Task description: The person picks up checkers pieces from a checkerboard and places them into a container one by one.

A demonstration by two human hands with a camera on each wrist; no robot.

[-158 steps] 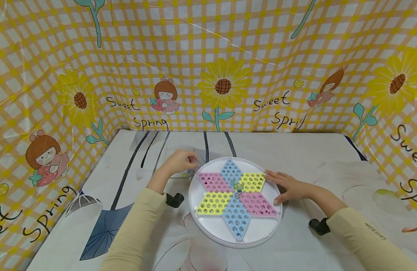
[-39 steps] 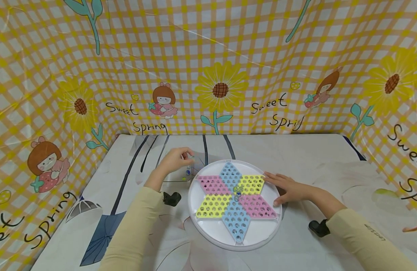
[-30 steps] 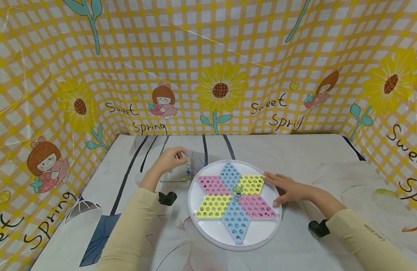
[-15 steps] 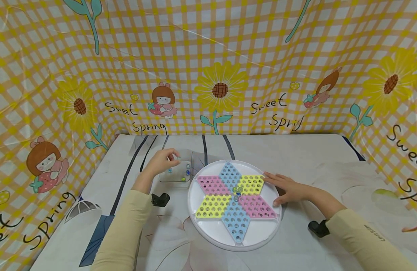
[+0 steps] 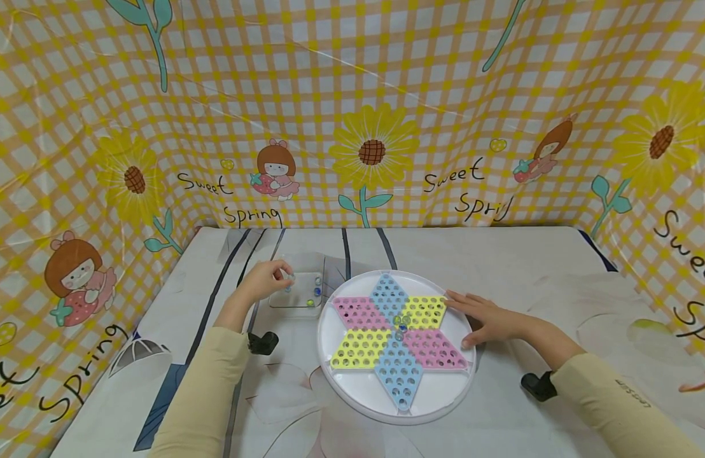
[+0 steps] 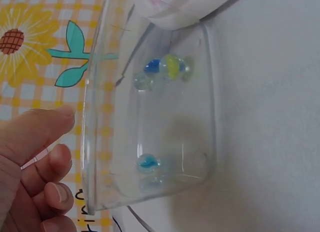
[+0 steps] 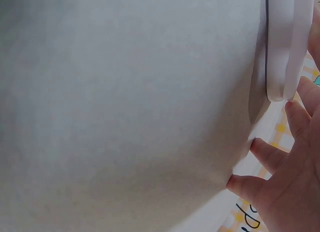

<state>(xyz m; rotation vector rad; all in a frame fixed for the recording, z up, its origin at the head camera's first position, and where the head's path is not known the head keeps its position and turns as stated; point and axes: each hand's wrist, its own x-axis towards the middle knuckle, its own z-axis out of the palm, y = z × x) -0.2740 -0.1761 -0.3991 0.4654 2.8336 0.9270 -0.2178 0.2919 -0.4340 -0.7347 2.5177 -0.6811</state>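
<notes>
My left hand (image 5: 265, 280) is over the left part of a clear plastic box (image 5: 298, 305). Thumb and fingertip pinch what looks like a clear marble (image 5: 291, 277), which the thumb (image 6: 37, 134) hides in the left wrist view. Inside the box lie a blue-swirled marble (image 6: 148, 163), a yellow marble (image 6: 172, 67) and a few others. To the right stands a round white Chinese checkers board (image 5: 347, 394) with pink, yellow and blue points. Several marbles (image 5: 403, 328) sit near its centre. My right hand (image 5: 492, 320) rests on the board's right rim with fingers spread.
A light cloth (image 5: 530, 254) with dark stripes and flower prints covers the table. Behind and at both sides hangs a yellow checked curtain (image 5: 432, 127). Each wrist carries a small black camera (image 5: 263, 343).
A marble near the board's centre, there about five seconds ago, is gone from its hole. My left hand has moved left across the box with a marble at its fingertips. The right hand stays put.
</notes>
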